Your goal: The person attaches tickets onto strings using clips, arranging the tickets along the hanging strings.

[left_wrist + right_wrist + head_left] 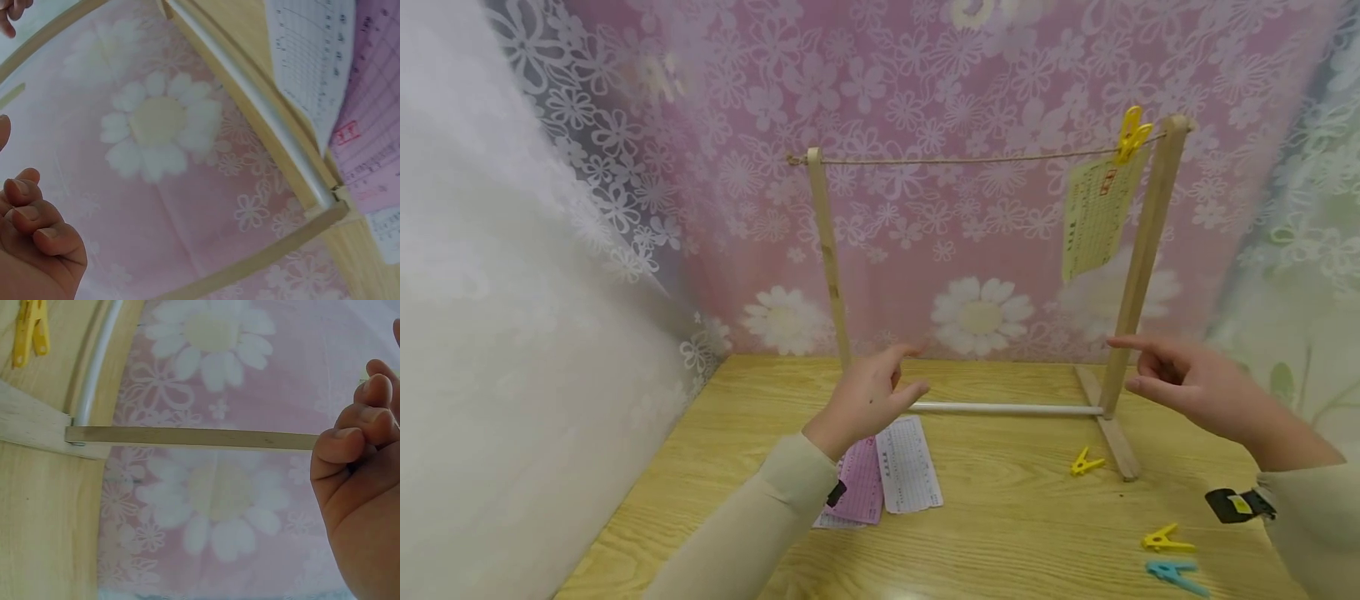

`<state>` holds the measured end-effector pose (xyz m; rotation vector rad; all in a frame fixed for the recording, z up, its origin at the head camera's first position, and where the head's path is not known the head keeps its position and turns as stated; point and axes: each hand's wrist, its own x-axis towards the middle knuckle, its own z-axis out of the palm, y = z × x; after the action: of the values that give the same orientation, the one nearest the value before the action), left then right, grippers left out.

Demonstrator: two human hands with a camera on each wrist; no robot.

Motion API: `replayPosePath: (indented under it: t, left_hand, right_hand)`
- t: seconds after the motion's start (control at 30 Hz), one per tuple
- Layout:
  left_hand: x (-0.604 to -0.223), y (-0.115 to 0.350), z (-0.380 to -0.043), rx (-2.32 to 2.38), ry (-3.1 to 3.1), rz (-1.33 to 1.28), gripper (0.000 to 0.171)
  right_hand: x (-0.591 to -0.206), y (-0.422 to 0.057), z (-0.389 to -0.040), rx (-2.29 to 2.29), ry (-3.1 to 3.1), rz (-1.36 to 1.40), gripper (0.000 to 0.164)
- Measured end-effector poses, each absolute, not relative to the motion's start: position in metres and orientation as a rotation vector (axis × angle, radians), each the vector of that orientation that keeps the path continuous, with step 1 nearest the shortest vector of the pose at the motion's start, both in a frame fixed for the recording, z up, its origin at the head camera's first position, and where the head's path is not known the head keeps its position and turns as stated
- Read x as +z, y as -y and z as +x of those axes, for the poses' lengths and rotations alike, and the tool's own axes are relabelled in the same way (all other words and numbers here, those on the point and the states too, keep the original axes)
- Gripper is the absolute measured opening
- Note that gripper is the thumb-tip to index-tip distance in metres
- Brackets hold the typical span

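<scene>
My left hand is raised in front of the wooden frame's left post. Its index finger and thumb stand apart with nothing between them; the other fingers curl loosely. Below it on the table lie a pink printed slip and a white printed slip, the pink one partly covered by my wrist. My right hand is up beside the right post, empty, index finger pointing left and its tip overlapping the post in the head view. A yellow clothespin pinches a yellowish printed slip onto the string.
Near my right wrist, a yellow clothespin and a blue clothespin lie on the wood-grain table. Another yellow clothespin lies by the frame's right foot. A white rod joins the posts low down. Floral curtains hang behind.
</scene>
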<state>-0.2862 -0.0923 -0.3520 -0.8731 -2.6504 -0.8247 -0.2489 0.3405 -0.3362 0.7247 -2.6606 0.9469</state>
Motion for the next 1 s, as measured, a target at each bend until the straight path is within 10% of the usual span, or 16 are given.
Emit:
replayPosePath:
  t: [1.0]
  left_hand:
    - [-0.427,0.128,-0.310,-0.735,3.076,-0.463,0.057]
  right_hand:
    - [-0.418,-0.354,-0.256,0.895,2.857,0.688,0.042]
